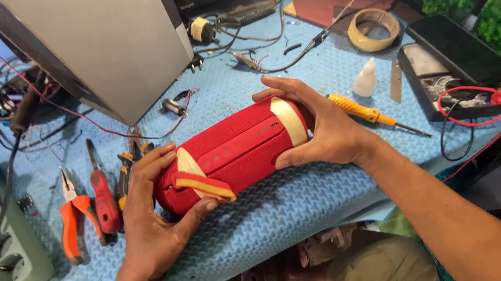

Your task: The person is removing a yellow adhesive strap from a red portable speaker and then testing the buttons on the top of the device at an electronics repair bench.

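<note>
A red cylindrical fabric-covered speaker point(232, 150) lies on its side on the blue foam mat point(276, 214), with cream tape bands wrapped near both ends. My left hand point(151, 214) grips its left end, thumb pressed on the taped strap. My right hand point(319, 125) wraps over its right end, fingers across the top by the cream band. Both hands hold the speaker just above or on the mat.
Orange-handled pliers point(72, 221), red-handled cutters point(103, 199) and other tools lie left of the speaker. A green power strip point(0, 243) sits far left. A yellow screwdriver point(372, 115), white glue bottle point(365, 78), tape roll point(374, 28) and a meter with red lead point(455, 69) lie right. A grey panel point(105, 43) leans behind.
</note>
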